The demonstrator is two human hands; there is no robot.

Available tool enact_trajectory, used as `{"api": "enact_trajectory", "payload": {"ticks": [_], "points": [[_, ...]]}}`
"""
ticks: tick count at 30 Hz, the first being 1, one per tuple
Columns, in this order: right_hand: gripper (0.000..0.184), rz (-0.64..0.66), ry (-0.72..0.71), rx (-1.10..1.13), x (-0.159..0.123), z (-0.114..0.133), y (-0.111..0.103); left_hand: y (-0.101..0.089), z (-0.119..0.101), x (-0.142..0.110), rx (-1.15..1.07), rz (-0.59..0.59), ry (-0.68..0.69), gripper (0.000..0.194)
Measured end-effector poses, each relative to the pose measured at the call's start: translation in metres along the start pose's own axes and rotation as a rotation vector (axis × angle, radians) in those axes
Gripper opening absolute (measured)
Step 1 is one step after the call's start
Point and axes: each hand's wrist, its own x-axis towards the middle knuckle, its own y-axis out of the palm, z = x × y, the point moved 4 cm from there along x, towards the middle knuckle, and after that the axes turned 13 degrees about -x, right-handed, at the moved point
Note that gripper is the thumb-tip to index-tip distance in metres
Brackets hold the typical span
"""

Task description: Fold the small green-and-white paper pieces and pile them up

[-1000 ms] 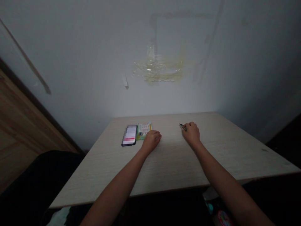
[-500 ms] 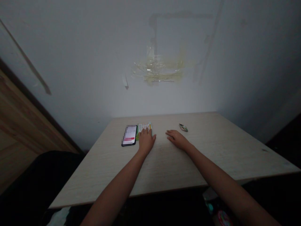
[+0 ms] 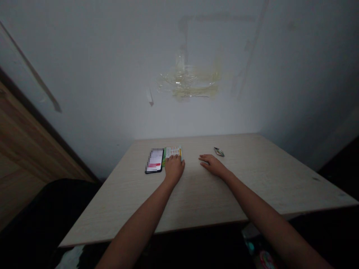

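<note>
My left hand [image 3: 174, 167] lies flat on the near part of a small green and white printed packet [image 3: 173, 151], fingers stretched over it. Right beside the packet on its left lies a black phone [image 3: 155, 160] with its screen lit. My right hand [image 3: 212, 165] rests open, palm down, on the pale wooden table [image 3: 202, 194], holding nothing. A small dark folded wrapper [image 3: 219, 151] lies on the table just beyond and to the right of my right hand, apart from it.
The table stands against a white wall with old tape marks [image 3: 187, 84]. A wooden door or panel [image 3: 22, 149] is at the left. Below the table's near edge are dark shapes and some coloured items [image 3: 260, 256].
My right hand let go of the small wrapper and slid left, opening flat on the table. My left hand moved forward from beside the packet onto it.
</note>
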Motion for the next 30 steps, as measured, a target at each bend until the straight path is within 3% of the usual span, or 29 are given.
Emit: {"api": "enact_trajectory", "payload": {"ticks": [9,17,26,30], "points": [[0.036,-0.004,-0.002,0.025,0.001,-0.003,0.001,-0.007,-0.004,0.000,-0.004,-0.024,-0.054,0.036],[0.035,-0.013,0.010,0.045,0.000,-0.003,0.001,-0.011,-0.004,0.003,-0.010,-0.088,-0.022,0.035],[0.037,-0.018,0.078,0.083,0.001,-0.001,-0.005,-0.005,-0.013,0.000,-0.277,-0.179,0.275,0.025],[0.041,-0.061,0.088,0.124,0.001,0.001,-0.009,0.004,-0.018,-0.001,-0.377,-0.149,0.379,0.018]]}}
